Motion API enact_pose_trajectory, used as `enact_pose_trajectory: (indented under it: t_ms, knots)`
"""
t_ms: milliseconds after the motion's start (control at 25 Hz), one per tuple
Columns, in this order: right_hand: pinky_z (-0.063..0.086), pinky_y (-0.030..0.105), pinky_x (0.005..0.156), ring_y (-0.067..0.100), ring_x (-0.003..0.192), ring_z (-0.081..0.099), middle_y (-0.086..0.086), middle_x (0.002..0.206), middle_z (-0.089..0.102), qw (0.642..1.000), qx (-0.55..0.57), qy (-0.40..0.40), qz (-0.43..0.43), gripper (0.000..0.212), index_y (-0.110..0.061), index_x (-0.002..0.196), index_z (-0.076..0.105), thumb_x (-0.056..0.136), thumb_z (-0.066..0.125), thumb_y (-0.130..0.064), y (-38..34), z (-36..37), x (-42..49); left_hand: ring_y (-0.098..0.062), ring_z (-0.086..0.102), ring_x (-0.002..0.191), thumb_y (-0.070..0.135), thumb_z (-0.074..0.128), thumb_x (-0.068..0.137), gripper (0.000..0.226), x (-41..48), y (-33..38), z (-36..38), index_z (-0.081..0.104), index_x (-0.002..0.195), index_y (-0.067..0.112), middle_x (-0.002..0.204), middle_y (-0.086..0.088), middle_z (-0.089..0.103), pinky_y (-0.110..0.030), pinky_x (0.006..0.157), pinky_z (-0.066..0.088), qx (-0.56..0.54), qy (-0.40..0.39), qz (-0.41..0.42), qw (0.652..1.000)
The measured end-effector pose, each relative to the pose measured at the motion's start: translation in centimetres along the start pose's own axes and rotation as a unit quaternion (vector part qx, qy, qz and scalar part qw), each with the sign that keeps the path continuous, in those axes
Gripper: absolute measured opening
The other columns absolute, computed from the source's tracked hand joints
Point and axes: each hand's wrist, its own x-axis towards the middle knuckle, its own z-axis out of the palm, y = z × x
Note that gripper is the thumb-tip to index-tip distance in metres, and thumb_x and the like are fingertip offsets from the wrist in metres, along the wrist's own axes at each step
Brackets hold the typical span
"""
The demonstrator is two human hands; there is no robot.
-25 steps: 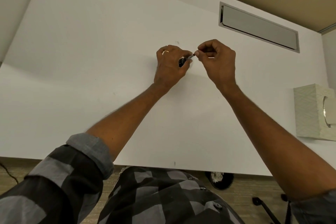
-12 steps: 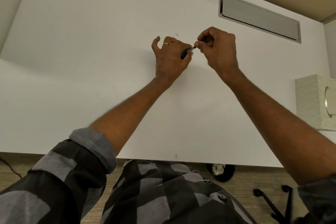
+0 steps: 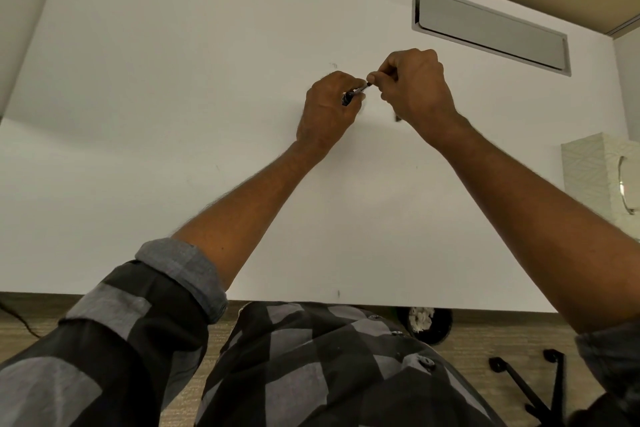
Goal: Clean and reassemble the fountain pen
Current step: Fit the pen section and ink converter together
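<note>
Both hands are raised over the white table (image 3: 173, 149), working toward its far edge, nearer the far right corner than the left. The left hand (image 3: 327, 114) is closed around a dark pen section (image 3: 347, 98), with a thin metallic part (image 3: 362, 89) sticking out toward the right. The right hand (image 3: 415, 87) pinches the tip of that thin part between thumb and forefinger; its other fingers are curled in. The two hands almost touch. The piece is too small to say whether it is nib, feed or converter.

A recessed metal cable flap (image 3: 491, 28) sits along the far edge behind the hands. A pale tissue box (image 3: 588, 177) stands at the right edge, well apart.

Risks, judged from the grip:
- The pinch covers little surface. A slip would drop the part onto the table, from which it could roll off or be lost.
- Pulling or pushing off-axis could bend the thin part.
- Leftover ink could smear fingers and the tabletop; the tissues are out of easy reach.
</note>
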Motion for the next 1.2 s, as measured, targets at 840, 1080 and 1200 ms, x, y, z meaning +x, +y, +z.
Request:
enact_pose_trajectory:
  t_ms: [840,1080,1200]
  knots:
    - [0.062,0.045,0.078,0.028,0.085,0.074,0.013,0.097,0.077,1.000,-0.007,-0.003,-0.022,0.022,-0.004,0.107,0.075,0.100,0.066,-0.023,-0.9,-0.1,-0.7,-0.014,0.068,0.081,0.003,0.066,0.085,0.078,0.4,1.3,-1.9,0.035,0.155,0.016,0.087,-0.001,0.071,-0.028,0.086,0.060,-0.080,-0.095,0.033,0.992]
    - [0.061,0.043,0.084,0.027,0.087,0.073,0.013,0.099,0.077,0.998,-0.039,-0.011,-0.053,0.019,-0.005,0.108,0.074,0.103,0.062,-0.019,-0.7,0.0,-0.1,-0.014,0.067,0.074,0.003,0.063,0.084,0.088,0.7,1.5,-1.9,0.021,0.160,0.017,0.082,0.002,0.071,-0.032,0.082,0.060,-0.081,-0.098,0.040,0.991]
    - [0.062,0.045,0.079,0.028,0.085,0.072,0.014,0.097,0.076,0.995,-0.055,-0.020,-0.077,0.017,-0.005,0.106,0.073,0.103,0.058,-0.011,-0.3,0.1,0.0,-0.014,0.067,0.075,0.001,0.060,0.083,0.085,0.8,1.6,-2.0,0.026,0.159,0.016,0.085,0.001,0.072,-0.032,0.080,0.060,-0.088,-0.103,0.035,0.990]
